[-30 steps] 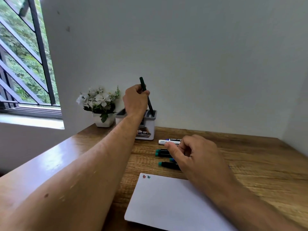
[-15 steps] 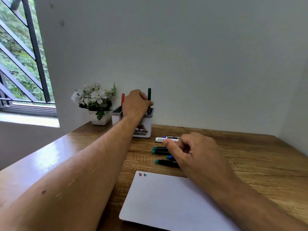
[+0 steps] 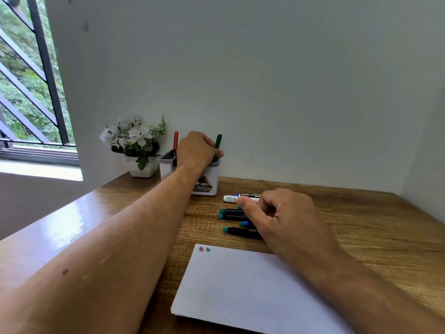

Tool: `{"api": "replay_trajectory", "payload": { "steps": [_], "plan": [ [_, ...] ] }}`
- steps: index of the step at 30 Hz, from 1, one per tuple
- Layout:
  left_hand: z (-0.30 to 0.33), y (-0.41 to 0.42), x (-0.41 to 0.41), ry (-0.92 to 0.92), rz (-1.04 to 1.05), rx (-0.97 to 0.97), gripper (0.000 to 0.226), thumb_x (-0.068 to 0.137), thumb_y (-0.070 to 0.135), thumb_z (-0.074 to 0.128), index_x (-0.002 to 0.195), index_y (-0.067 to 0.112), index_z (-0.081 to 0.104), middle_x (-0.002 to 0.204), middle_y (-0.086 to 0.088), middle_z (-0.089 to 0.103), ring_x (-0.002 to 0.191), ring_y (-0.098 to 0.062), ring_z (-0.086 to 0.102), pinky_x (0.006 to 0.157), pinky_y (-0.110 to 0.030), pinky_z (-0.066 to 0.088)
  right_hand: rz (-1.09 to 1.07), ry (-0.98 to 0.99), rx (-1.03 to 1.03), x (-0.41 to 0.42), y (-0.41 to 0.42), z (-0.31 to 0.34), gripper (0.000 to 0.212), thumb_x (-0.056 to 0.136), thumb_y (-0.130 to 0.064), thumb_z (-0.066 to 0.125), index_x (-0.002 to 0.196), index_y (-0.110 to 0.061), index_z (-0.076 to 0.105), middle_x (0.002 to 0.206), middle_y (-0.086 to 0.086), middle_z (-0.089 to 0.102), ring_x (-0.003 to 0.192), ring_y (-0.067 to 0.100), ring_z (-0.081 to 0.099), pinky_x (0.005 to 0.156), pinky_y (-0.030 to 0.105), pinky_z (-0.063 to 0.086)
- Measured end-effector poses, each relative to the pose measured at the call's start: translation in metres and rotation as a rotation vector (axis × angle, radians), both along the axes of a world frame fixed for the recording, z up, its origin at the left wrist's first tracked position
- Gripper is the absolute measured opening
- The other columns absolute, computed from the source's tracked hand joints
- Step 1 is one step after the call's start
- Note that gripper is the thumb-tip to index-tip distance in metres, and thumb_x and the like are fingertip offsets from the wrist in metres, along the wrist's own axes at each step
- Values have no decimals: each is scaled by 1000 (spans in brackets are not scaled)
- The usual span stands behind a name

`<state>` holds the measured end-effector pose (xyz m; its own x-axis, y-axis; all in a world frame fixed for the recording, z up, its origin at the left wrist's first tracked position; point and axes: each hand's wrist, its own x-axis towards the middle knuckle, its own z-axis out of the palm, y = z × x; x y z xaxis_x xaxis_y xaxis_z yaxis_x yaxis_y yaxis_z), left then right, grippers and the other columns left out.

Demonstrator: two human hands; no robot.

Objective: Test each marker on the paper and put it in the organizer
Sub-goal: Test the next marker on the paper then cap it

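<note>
Green marker (image 3: 218, 141) stands in the white organizer (image 3: 209, 182), the left hand (image 3: 197, 150) curled round its barrel, the right hand (image 3: 284, 213) loosely curled over the lying markers (image 3: 232, 213): light, stiff, slick plastic, best pinched mid-barrel.

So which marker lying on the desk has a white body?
The white marker nearest the organizer; the other markers have black bodies.

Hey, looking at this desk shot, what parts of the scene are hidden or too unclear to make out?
Head view only:
- Organizer: label and middle hidden by the left hand.
- Left grip on the green marker: fingertips out of sight.
- Marker pile: right ends covered by the right hand, so no count.
- Two scribbles on the paper: too small.
</note>
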<state>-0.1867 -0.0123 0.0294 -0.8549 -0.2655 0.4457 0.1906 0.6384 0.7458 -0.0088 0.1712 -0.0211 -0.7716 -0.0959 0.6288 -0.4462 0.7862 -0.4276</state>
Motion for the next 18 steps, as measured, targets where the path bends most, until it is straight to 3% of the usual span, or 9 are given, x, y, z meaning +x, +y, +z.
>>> {"api": "replay_trajectory", "payload": {
  "steps": [5, 10, 14, 18],
  "plan": [
    [0, 1, -2, -13, -8, -15, 19, 71, 31, 87, 82, 19, 76, 90, 0, 75, 73, -6, 61, 76, -25, 49, -6, 4, -2, 0, 0, 0, 57, 85, -70, 49, 57, -20, 51, 58, -7, 52, 59, 6, 50, 52, 21, 29],
    [0, 1, 0, 4, -2, -17, 17, 72, 31, 86, 82, 19, 77, 87, 2, 75, 73, -7, 63, 72, -24, 48, -32, 3, 26, -1, -1, -1, 52, 88, -60, 54, 57, -18, 52, 53, -6, 53, 61, 6, 53, 47, 19, 31],
    [6, 2, 11, 154, 20, -75, 12, 81, 36, 77, 80, 23, 75, 73, 13, 64, 63, 7, 51, 62, -12, 39, -98, 12, 71, -3, 1, 3, 47, 91, -47, 60, 56, -16, 52, 52, -5, 53, 53, 8, 51, 48, 25, 34],
    [20, 11, 30, 246, 0, -117, 12, 83, 36, 75, 83, 24, 74, 68, 19, 58, 61, 10, 50, 58, -9, 33, -166, -78, 121, -7, 8, 8, 46, 93, -45, 58, 55, -20, 51, 53, -8, 52, 54, 8, 50, 47, 25, 30]
  ]
}}
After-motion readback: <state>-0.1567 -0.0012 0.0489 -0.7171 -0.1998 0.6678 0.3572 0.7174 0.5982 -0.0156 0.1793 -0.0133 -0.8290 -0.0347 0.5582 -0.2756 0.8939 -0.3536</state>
